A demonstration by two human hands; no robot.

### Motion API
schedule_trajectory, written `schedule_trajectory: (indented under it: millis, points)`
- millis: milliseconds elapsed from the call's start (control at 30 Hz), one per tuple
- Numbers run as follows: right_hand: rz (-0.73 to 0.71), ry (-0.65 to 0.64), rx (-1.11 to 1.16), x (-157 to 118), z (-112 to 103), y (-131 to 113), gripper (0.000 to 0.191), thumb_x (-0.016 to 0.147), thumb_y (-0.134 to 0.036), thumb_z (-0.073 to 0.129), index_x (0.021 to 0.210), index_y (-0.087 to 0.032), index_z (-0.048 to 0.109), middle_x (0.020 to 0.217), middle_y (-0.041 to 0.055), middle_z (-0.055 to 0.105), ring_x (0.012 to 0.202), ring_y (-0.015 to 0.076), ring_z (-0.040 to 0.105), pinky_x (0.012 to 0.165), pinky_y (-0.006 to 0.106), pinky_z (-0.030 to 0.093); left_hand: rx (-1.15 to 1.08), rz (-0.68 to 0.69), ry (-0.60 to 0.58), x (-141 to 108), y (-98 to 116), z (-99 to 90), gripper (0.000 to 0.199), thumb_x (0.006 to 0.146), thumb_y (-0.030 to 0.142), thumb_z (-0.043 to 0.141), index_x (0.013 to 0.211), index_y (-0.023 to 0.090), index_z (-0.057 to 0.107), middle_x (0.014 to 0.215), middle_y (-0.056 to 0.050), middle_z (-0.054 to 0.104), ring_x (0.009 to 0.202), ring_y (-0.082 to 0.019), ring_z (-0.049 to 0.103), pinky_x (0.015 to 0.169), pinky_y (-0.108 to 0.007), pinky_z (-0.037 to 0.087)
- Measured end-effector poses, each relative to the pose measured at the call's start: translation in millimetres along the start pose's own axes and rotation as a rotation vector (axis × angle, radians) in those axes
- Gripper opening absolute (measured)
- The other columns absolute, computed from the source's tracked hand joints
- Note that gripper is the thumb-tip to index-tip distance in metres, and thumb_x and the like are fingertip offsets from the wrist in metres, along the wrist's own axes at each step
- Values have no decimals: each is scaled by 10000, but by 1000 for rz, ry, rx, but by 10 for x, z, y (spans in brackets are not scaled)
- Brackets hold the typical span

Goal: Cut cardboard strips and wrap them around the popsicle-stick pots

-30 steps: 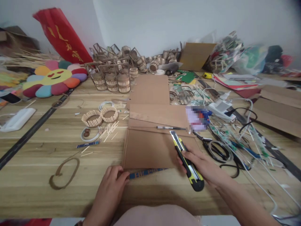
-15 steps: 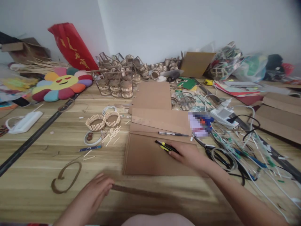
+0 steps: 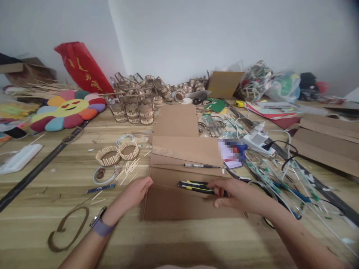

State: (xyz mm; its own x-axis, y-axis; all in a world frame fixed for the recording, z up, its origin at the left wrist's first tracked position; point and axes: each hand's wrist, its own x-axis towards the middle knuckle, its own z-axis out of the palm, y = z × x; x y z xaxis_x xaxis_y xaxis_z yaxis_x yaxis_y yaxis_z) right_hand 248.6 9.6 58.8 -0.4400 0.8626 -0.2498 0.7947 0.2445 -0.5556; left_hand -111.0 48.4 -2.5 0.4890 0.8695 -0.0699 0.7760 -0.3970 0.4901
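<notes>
My left hand [image 3: 141,191] is closed in a pinch at the left edge of a brown cardboard sheet [image 3: 168,207]. From its fingertips a thin brown strip [image 3: 165,185], seen almost edge-on, runs right across the cardboard. My right hand [image 3: 228,192] has its fingers curled over the right end of a black-and-yellow utility knife [image 3: 196,186], with the thumb hanging lower. The knife points left, low over or on the sheet; I cannot tell if it is one or two side by side. Just beyond lies a pen [image 3: 200,165].
Stick-edged rings [image 3: 108,156], loose sticks [image 3: 129,169] and a curled brown strip [image 3: 68,229] lie left. Cables [image 3: 266,186] and a white charger [image 3: 258,140] crowd the right. Framed small barrels [image 3: 133,112] stand behind, near a flower cushion [image 3: 70,110].
My left hand has moved up and right to the cardboard's edge, bringing the brown strip over it. My right hand and the knife have come slightly nearer, the knife turning more level.
</notes>
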Motion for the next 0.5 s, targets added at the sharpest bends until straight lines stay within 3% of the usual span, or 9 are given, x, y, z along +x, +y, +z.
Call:
schedule_trajectory:
  millis: [100, 167, 267, 333, 400, 500]
  points:
    - [42, 136, -143, 42, 57, 109, 236, 841, -243, 608, 1046, -240, 724, 795, 47, 714, 727, 224, 652, 678, 297, 456, 19, -5, 17, 165, -48, -18, 298, 972, 262, 303, 743, 218, 488, 706, 6, 607, 668, -157, 582, 644, -263, 451]
    - [26, 234, -227, 123, 75, 213, 243, 903, -234, 512, 1037, -216, 713, 898, 90, 711, 826, 236, 661, 749, 321, 476, 49, -27, 57, 251, -74, -23, 302, 982, 245, 303, 764, 210, 510, 739, -9, 617, 700, -167, 593, 679, -285, 473]
    - [-13, 294, -297, 253, 96, 359, 260, 947, -288, 475, 1033, -191, 700, 1027, 133, 694, 954, 262, 646, 836, 368, 480, 129, -54, 184, 344, -51, 2, 243, 975, 203, 346, 952, 166, 584, 997, -100, 644, 941, -231, 602, 872, -403, 478]
    - [-23, 281, -311, 315, 122, 428, 232, 937, -298, 505, 1014, -196, 699, 1034, 126, 697, 959, 262, 642, 848, 376, 478, 198, 20, 251, 397, 13, 49, 250, 962, 195, 420, 1145, 142, 583, 1207, -143, 604, 1130, -274, 545, 996, -479, 427]
    - [-26, 269, -306, 348, 152, 467, 201, 924, -286, 526, 980, -200, 699, 1013, 114, 704, 938, 256, 646, 833, 368, 482, 254, 140, 237, 456, 96, 117, 325, 945, 181, 494, 1263, 151, 557, 1314, -134, 572, 1229, -283, 494, 1053, -486, 403]
    - [-31, 283, -290, 350, 171, 491, 203, 930, -275, 515, 985, -204, 697, 1016, 102, 707, 944, 240, 651, 832, 346, 486, 289, 208, 156, 552, 206, 229, 339, 936, 128, 507, 1268, 157, 571, 1257, -112, 604, 1176, -254, 525, 1018, -441, 445]
